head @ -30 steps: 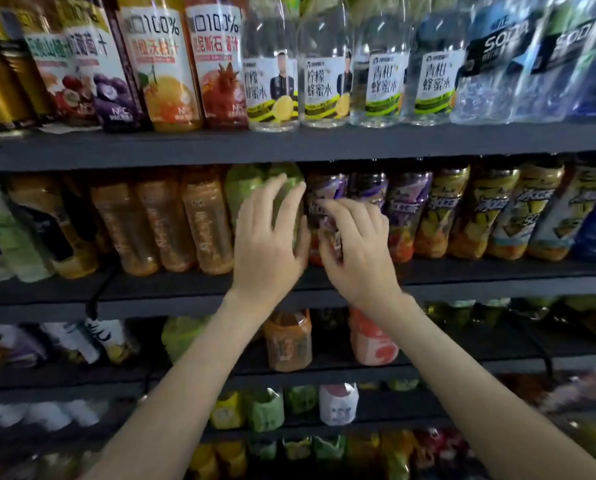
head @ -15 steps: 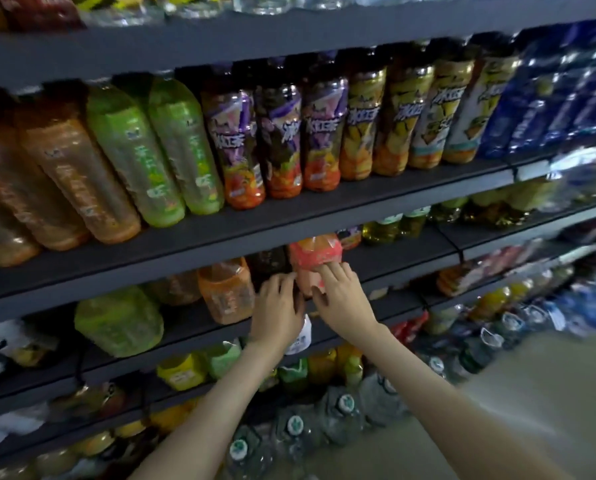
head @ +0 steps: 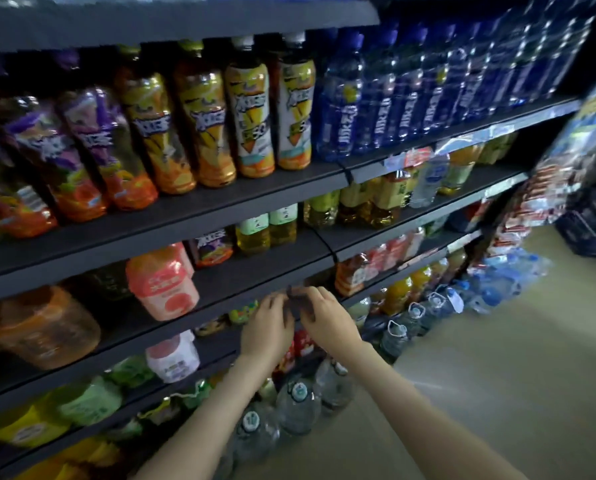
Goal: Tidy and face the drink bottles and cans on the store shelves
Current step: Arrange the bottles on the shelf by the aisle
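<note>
At the front edge of the dark shelf (head: pixel 234 282), about four o'clock from the pink bottle (head: pixel 163 282), the left hand (head: pixel 267 329) and the right hand (head: pixel 327 320) meet around a small dark item (head: pixel 298 303), too blurred to tell if it is a bottle or a can. Both hands have their fingers curled on it, the left from nine o'clock and the right from three o'clock. I judge this two-sided hold serves to turn its label outward and set it straight at the edge.
</note>
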